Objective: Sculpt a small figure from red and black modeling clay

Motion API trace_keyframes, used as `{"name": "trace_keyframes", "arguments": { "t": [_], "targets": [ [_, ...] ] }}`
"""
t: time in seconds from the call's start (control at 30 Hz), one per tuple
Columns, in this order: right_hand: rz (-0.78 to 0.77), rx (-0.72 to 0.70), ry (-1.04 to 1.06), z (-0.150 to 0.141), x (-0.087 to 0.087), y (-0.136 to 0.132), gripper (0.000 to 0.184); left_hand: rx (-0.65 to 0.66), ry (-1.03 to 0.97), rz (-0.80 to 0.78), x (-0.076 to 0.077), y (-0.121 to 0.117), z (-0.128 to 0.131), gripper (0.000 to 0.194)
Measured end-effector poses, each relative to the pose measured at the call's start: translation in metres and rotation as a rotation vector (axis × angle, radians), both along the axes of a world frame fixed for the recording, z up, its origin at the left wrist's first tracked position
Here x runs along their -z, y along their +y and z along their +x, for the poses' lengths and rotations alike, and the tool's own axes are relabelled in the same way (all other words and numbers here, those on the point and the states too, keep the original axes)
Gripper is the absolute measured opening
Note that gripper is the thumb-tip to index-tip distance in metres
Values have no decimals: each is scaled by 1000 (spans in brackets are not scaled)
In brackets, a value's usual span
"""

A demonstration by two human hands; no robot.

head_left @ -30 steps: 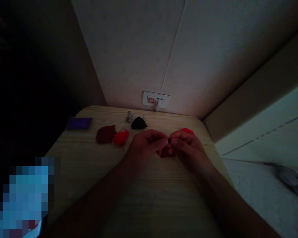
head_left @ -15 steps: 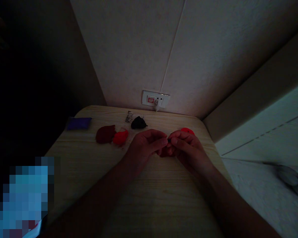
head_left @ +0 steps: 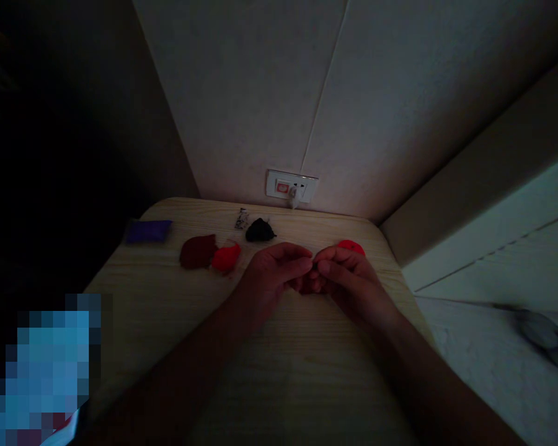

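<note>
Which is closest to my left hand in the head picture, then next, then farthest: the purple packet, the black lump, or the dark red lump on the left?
From your left hand:
1. Black lump: just beyond it.
2. Dark red lump: off to its left.
3. Purple packet: farthest left.

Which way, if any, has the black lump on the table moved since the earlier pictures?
No, the black lump shows no visible move: against the wall socket, it lies in the same place, below and to the left in the view.
</note>
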State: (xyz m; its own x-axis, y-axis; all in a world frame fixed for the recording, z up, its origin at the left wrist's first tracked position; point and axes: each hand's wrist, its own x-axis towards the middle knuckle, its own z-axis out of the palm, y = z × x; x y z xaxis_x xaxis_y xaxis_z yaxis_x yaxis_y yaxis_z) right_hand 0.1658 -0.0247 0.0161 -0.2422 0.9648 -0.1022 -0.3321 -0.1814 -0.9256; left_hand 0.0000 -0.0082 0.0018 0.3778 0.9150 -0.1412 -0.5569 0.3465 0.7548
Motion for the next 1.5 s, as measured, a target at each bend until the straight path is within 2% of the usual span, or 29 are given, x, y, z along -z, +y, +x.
{"name": "trace_keyframes", "arguments": {
  "t": [0.43,0.83,1.03,1.5],
  "targets": [
    [23,-28,-1,2,3,0,22,2,12,37,2,0,1,28],
    [-32,-49,96,0,1,-1,20,-34,20,90,5,0,3,38],
    [-72,-93,195,1,3,-1,25,24,-57,114,6,-1,5,40],
    [-52,-128,179,3,3,0,19,75,-96,131,4,0,4,38]
  ]
}}
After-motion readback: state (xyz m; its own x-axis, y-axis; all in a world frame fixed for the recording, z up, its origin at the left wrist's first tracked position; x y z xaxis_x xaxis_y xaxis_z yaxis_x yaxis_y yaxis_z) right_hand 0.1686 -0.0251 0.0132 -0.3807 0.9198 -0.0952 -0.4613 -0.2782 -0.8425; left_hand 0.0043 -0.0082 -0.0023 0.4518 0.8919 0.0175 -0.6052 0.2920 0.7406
